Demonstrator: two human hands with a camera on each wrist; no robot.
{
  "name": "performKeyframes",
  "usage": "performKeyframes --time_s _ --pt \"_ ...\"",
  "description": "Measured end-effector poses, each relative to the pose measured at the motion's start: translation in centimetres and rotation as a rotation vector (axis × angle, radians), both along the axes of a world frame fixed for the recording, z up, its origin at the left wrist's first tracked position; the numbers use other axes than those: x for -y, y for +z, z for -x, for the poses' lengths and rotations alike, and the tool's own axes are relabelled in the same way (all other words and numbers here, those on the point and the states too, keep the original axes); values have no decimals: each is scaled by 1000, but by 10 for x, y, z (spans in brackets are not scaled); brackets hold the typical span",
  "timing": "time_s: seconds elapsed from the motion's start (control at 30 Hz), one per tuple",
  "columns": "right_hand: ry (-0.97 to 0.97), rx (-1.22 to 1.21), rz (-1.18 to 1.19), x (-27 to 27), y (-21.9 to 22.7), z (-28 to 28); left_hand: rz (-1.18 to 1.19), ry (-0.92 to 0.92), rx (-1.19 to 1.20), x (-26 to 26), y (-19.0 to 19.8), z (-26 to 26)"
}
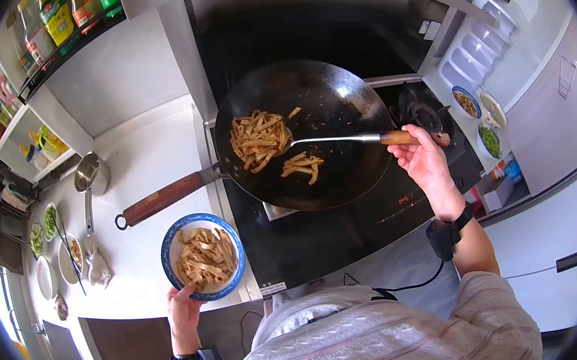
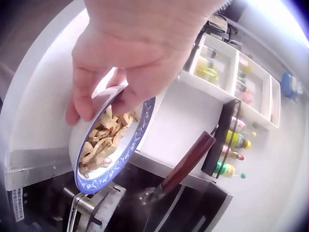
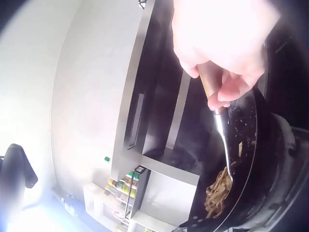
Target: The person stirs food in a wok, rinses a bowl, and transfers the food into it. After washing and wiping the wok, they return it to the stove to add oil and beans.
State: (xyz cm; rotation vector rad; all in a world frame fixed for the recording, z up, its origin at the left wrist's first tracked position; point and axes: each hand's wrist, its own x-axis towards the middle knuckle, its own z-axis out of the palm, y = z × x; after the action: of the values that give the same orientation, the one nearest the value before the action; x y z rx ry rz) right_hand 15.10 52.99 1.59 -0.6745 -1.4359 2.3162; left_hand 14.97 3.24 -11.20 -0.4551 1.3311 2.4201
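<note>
My left hand (image 1: pixel 184 311) grips the rim of a blue-and-white bowl (image 1: pixel 168 250), its thumb over the edge. Brown cooked strips (image 1: pixel 206 257) lie in the bowl, which is over the counter's front edge beside the stove. In the left wrist view the bowl (image 2: pixel 79 145) appears tilted, fingers beneath it. My right hand (image 1: pixel 424 158) holds the wooden handle of a long metal spatula or ladle (image 1: pixel 340 138). Its head is at a heap of strips (image 1: pixel 257 140) in the black wok (image 1: pixel 344 181), partly hidden by them. A smaller clump of strips (image 1: pixel 303 167) lies nearer the wok's middle.
The wok's wooden handle (image 1: pixel 165 197) juts left over the counter. A saucepan (image 1: pixel 92 174), small bowls of chopped food (image 1: pixel 50 221) and chopsticks (image 1: pixel 71 256) stand at left. More filled bowls (image 1: pixel 465 102) stand right of the stove. Bottles (image 1: pixel 56 18) line an upper shelf.
</note>
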Motion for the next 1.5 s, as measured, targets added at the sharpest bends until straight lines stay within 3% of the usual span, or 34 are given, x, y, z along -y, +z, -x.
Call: performKeyframes --time_s 0.2,0.3,0.5,0.77,0.93,1.07,1.13,1.27,1.33,1.47,1.5 --pt "-36 -45 9 -10 6 -18 -12 6 -40 -10 53 -10" --pt "-58 -73 -26 -20 11 -23 -28 -78 -118 -14 81 -9" --pt "-96 -127 -66 -35 43 -31 26 -145 -269 -53 132 22" --pt "-3 -262 -178 -49 113 -30 129 -287 -277 -116 151 92" --pt "70 -305 -233 -24 139 -29 108 -254 -301 -154 144 112" --pt "172 -356 -487 3 146 -38 86 -245 -350 -166 140 114" --pt "209 -542 -845 17 149 -50 99 -269 -364 -167 136 115" --pt "366 -718 -1222 41 157 -72 83 -263 -369 -169 137 109" --pt "470 -646 -1530 47 168 -84 72 -268 -383 -171 137 108" --pt "496 -692 -1628 45 168 -98 57 -251 -384 -172 135 105" --pt "454 -671 -1531 42 166 -101 56 -249 -381 -172 135 105"
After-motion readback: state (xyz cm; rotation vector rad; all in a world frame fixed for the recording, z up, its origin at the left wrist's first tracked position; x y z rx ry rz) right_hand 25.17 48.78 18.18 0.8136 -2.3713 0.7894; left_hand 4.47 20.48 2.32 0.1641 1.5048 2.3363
